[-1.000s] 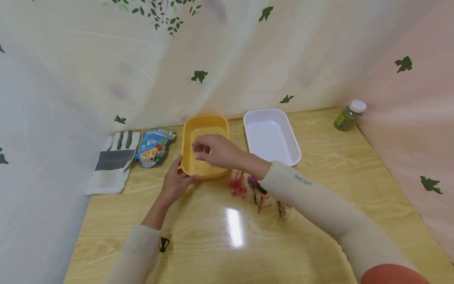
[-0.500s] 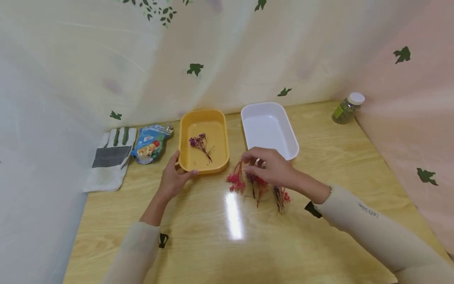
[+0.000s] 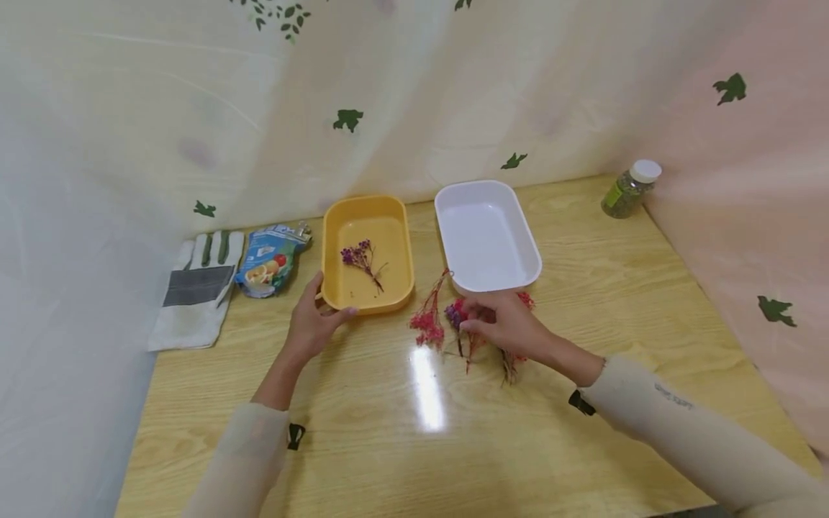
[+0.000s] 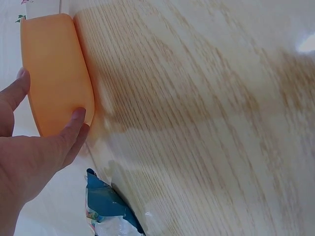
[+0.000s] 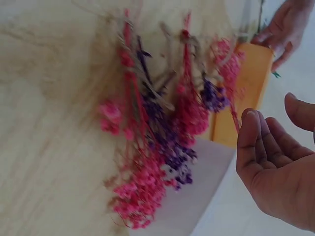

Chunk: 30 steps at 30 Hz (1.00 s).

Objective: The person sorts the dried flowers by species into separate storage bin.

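Note:
My left hand [image 3: 311, 324] holds the near left corner of a yellow tray [image 3: 333, 216], thumb and fingers spread around it. Inside that tray lies a purple dried flower sprig [image 3: 358, 255]. My right hand [image 3: 512, 327] hovers over several dried sprigs on the table, thumb apart from its bent fingers and nothing between them. Nearest its fingertips is a purple sprig [image 3: 455, 314]; a red sprig [image 3: 427, 327] lies to the left. The right wrist view shows pink sprigs [image 5: 142, 189] and a purple sprig [image 5: 170, 147] beside the fingers; in the head view the hand partly covers them.
A white tray [image 3: 532, 270] stands just behind the loose sprigs. Left of the yellow tray are a blue snack pouch [image 3: 268, 259] and a white-and-grey work glove [image 3: 197, 288]. A jar with a white lid [image 3: 631, 188] stands back right. A patterned cloth [image 3: 421, 93] walls off the back.
My right hand has come back from the yellow tray, leaving the purple sprig in it, and moved right to the loose sprigs. The left hand has stayed at the yellow tray's corner.

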Each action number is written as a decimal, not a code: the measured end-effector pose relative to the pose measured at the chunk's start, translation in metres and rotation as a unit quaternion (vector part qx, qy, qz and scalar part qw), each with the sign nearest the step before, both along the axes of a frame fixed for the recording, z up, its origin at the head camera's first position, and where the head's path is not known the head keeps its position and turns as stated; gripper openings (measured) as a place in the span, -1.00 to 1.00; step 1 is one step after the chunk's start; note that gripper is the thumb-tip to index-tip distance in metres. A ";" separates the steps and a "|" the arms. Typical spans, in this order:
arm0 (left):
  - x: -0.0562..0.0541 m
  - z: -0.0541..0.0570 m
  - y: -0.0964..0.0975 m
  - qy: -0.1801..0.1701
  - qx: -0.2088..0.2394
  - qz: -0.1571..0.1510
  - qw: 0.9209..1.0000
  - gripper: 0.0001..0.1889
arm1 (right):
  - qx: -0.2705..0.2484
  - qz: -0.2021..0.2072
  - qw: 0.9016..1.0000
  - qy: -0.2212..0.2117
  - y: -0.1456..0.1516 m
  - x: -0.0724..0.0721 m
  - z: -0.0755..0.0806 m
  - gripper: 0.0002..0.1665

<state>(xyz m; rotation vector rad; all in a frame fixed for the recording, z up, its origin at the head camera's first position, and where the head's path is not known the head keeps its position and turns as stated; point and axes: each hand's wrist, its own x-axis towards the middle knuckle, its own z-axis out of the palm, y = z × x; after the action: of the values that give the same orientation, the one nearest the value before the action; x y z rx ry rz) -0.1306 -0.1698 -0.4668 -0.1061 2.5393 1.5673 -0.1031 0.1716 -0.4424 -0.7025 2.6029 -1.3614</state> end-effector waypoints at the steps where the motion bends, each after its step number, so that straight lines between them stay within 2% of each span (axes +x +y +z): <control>1: 0.000 0.000 0.000 0.000 0.001 0.000 1.000 -0.01 | 0.000 0.000 1.000 -0.004 -0.001 0.000 -0.003 -0.76; 14: 0.000 0.000 -0.003 0.011 -0.004 -0.002 1.000 -0.02 | 0.085 -0.055 0.994 -0.033 -0.023 -0.003 -0.026 -0.86; 17: 0.000 0.000 -0.002 0.012 -0.002 -0.003 1.000 -0.02 | 0.101 -0.056 0.992 -0.054 -0.026 -0.005 -0.031 -0.77; 20: 0.001 0.000 -0.001 0.014 0.005 -0.004 1.000 -0.03 | 0.141 -0.066 0.986 -0.063 -0.030 -0.005 -0.034 -0.66; 24: 0.002 0.000 -0.001 0.012 0.010 -0.005 1.000 -0.02 | 0.192 -0.076 0.977 -0.057 -0.033 -0.004 -0.036 -0.63; 30: 0.001 0.001 0.000 0.006 0.009 -0.003 1.000 -0.02 | 0.196 -0.080 0.976 -0.048 -0.031 -0.005 -0.038 -0.73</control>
<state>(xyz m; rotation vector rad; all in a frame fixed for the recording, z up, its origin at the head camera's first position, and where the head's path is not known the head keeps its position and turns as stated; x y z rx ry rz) -0.1293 -0.1696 -0.4663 -0.0877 2.5318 1.5941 -0.1080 0.1404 -0.4801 -0.3654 2.7734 -0.8431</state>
